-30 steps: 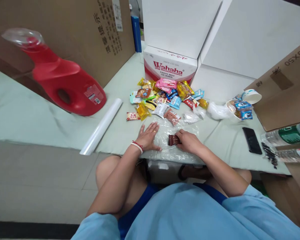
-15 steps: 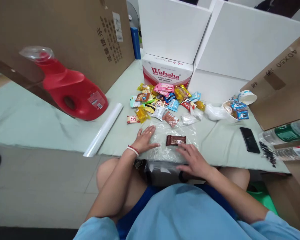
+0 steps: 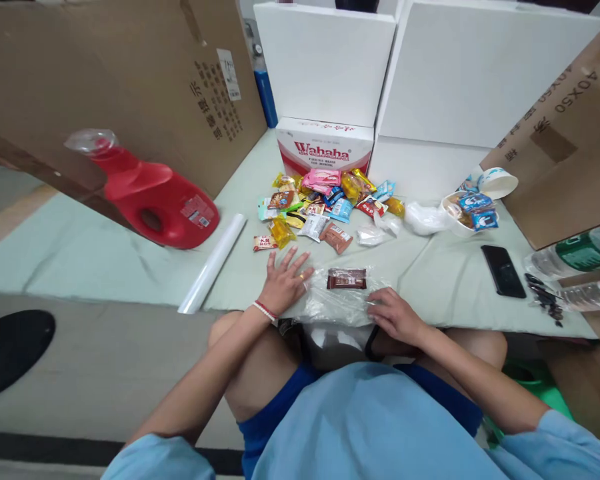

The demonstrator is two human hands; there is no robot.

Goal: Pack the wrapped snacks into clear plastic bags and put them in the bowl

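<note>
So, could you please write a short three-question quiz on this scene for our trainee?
1. True or false: neither the left hand nor the right hand grips the dark brown packet.

2. Which of these lies to the right of the right hand?
A) red jug
B) black phone
C) white roll

3. Fill in the blank: the large red lettering on the front of the white-and-red box reads "____".

Key: 1 True; 2 B; 3 Wahaha.
</note>
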